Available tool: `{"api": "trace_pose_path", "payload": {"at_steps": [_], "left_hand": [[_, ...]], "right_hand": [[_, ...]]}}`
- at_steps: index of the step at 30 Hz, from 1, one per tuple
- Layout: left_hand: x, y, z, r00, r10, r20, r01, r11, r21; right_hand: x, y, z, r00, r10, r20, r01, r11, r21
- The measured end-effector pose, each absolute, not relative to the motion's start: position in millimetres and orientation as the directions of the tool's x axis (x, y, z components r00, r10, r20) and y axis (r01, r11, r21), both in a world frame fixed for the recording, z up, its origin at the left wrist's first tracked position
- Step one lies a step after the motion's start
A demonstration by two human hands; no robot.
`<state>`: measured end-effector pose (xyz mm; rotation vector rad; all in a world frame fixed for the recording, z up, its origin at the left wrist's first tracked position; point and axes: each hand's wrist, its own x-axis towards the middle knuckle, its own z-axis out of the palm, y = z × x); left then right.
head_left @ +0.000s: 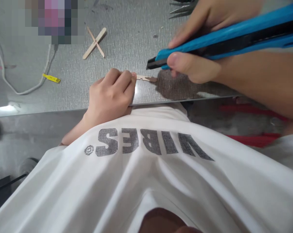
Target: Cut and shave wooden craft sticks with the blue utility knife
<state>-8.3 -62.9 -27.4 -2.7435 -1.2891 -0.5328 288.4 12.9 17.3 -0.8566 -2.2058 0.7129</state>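
Observation:
Near the table's front edge, my left hand (113, 90) is closed over a wooden popsicle stick (143, 78), pressing it to the tabletop. The stick's right end sticks out past the fingers and shows a small notch in its lower edge; its other end is hidden under the hand. My right hand (195, 64) grips a blue and black utility knife (209, 38), its thumb and fingers wrapped near the front. The knife's dark tip points left, a little above the stick and apart from it. Below the knife a shadow falls across the stick's end.
Two crossed wooden sticks (95, 42) lie farther back on the grey textured table (127, 38). A white cable (43, 85) with a yellow tag (51, 78) runs at the left. Pliers-like metal jaws (182, 9) show at the top, near my right hand.

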Motion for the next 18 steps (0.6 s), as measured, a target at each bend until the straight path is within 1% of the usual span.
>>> {"api": "trace_pose_path", "payload": {"at_steps": [1,2,3,4,5,9,14,18], "left_hand": [[-9,-63,-28,0.589,0.731,0.344,0.756,-0.649,0.084],[-9,-64,-28,0.589,0.726,0.356,0.754,-0.652,0.08],[-9,-64,-29,0.588,0.722,0.363,0.753,-0.653,0.078],[-9,-64,-29,0.586,0.725,0.362,0.755,-0.65,0.079],[-9,-65,-28,0.582,0.734,0.35,0.761,-0.644,0.084],[-8,-66,-28,0.564,0.782,0.266,0.788,-0.606,0.108],[-6,-66,-27,0.56,0.763,0.324,0.777,-0.619,0.114],[-4,-67,-26,0.549,0.775,0.315,0.784,-0.607,0.126]], "right_hand": [[287,14,17,-0.599,0.698,0.393,0.403,0.687,-0.604],[285,16,16,-0.678,0.639,0.363,0.415,0.741,-0.528],[283,18,14,-0.725,0.57,0.386,0.377,0.798,-0.47],[281,20,12,-0.718,0.522,0.461,0.326,0.837,-0.44],[280,21,10,-0.681,0.482,0.552,0.267,0.865,-0.425],[279,23,3,-0.682,0.486,0.546,0.301,0.867,-0.397],[281,25,1,-0.687,0.428,0.588,0.22,0.893,-0.393],[280,24,0,-0.689,0.433,0.581,0.217,0.888,-0.405]]}}
